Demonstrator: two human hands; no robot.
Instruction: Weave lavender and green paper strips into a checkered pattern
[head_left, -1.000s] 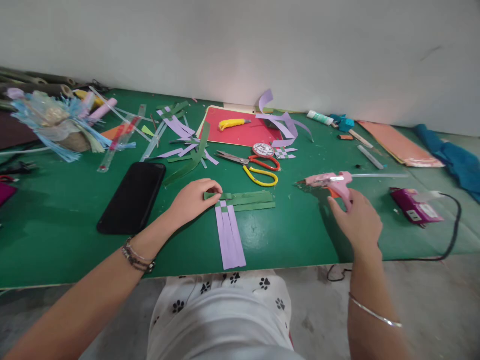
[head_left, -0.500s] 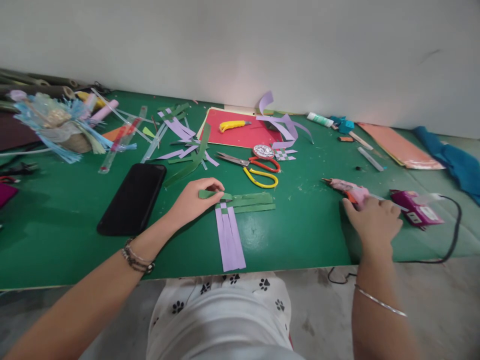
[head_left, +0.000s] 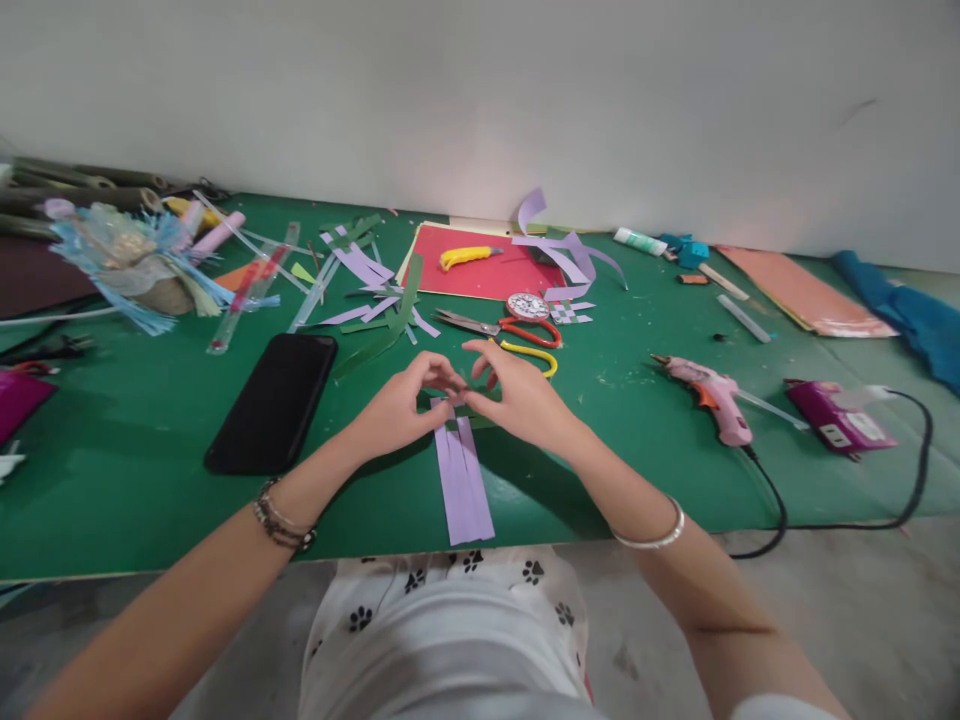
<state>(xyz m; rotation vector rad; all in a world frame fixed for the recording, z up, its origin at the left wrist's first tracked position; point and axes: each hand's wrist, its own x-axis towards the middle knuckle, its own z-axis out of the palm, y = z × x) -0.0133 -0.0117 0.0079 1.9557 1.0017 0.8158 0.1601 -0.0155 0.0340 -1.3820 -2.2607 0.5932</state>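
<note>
Both hands meet over the top of a cut sheet of purple paper strips point(head_left: 465, 490) lying near the table's front edge. Thumb and fingers of my left hand point(head_left: 409, 400) are closed on a green paper strip point(head_left: 459, 382) at the weave. From the other side, my right hand point(head_left: 521, 400) pinches the same place, thumb low and index finger arched. My fingers cover most of the green strips. Behind the right hand, scissors point(head_left: 529, 330) with red and yellow handles lie open, their yellow loop partly covered.
A black phone point(head_left: 274, 405) is left of the hands. The pink glue gun point(head_left: 716, 395) lies at right, its cord hanging past the edge near a purple box point(head_left: 840, 418). Further back are a yellow cutter point(head_left: 461, 258) on red paper point(head_left: 442, 280) and scattered paper scraps point(head_left: 367, 265).
My right hand has left the glue gun and come over to the woven strips beside my left hand. The glue gun's handle is uncovered; my left hand stays at the strips.
</note>
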